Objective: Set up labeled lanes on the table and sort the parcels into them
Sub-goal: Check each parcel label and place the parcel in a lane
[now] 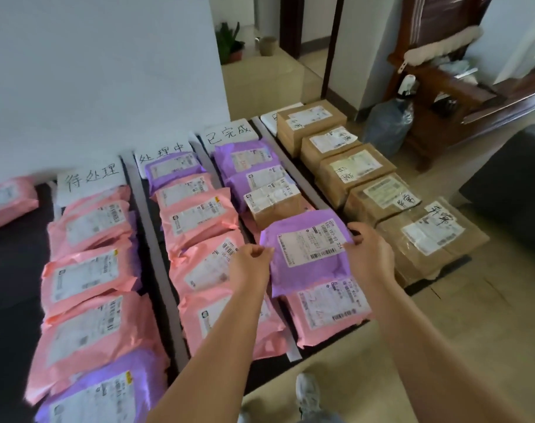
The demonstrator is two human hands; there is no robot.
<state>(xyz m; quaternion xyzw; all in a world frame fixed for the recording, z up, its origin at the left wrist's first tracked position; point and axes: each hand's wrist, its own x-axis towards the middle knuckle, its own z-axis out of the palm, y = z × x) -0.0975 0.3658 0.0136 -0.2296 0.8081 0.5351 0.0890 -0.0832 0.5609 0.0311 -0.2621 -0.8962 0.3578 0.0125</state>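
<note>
Your left hand (pixel 254 260) and right hand (pixel 370 251) each pinch an edge of the purple parcel (pixel 309 273). That likely keeps it flat, label readable.

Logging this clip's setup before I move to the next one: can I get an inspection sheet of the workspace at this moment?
Surface: dark table, divided into lanes by grey tape strips.
Job's things: handwritten paper labels at the far end; pink and purple mailers fill three lanes, brown boxes the right one, hiding most of its label.
Clutter: one stray pink mailer at the far left, apart from the rows.
Grippers: left hand and right hand grip opposite edges of a purple mailer over the third lane.
Cables: nothing seen.
Surroundings: tiled floor, water jug, wooden furniture, potted plant.
</note>
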